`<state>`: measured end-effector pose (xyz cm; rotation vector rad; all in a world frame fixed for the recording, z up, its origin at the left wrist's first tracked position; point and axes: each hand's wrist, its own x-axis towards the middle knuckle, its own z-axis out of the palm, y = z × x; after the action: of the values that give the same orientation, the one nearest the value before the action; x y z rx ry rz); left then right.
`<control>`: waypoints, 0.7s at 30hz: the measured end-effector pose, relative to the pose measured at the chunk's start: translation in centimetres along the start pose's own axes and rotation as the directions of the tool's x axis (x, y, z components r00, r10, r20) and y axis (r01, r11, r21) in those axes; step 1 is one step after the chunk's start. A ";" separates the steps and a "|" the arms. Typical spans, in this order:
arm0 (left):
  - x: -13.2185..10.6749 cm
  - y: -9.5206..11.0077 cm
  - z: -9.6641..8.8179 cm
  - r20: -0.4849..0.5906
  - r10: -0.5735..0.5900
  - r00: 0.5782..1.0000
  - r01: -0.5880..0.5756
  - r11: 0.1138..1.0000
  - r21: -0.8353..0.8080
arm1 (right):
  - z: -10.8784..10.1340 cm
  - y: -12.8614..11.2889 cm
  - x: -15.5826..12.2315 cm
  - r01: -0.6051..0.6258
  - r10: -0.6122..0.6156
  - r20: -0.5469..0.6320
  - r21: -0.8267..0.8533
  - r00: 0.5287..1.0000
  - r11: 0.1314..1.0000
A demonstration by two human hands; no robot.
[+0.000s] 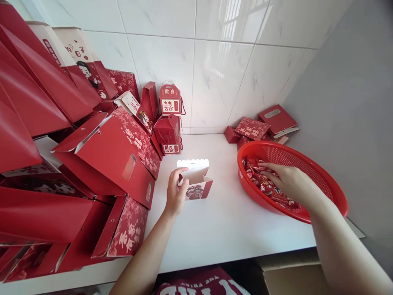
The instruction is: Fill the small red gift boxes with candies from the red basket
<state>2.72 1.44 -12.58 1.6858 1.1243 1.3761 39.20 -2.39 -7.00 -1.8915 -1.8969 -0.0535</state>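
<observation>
Printed box (196,191), white-flapped, loosely in left hand (176,196); right hand (290,180) half-open over packets (281,197).

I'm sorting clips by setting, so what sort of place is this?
Probably an indoor work corner, at home or in a shop; I can't tell which. A white table against a tiled wall holds piled red boxes.

Bright, soft light here, barred glare on the tiles (219,67) beyond the counter's (224,237) back edge, lens stretch at left!
</observation>
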 end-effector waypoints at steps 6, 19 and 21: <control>-0.1 -0.6 0.2 -0.011 0.000 1.000 0.000 1.000 0.010 | -2.2 -9.2 -0.3 0.151 -0.118 -0.135 0.266 0.984 0.952; -0.4 -0.3 0.4 -0.080 0.074 0.994 -0.063 0.988 0.140 | 0.4 -17.8 3.0 0.254 -0.209 -0.147 0.636 0.967 0.729; -0.4 -0.2 0.4 -0.072 0.062 0.995 -0.052 0.989 0.137 | 0.9 -17.7 3.2 0.271 -0.221 -0.158 0.603 0.962 0.750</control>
<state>3.03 1.16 -12.96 1.7866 1.2457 1.4385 22.16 0.01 -1.63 -1.1693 -1.7991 0.3724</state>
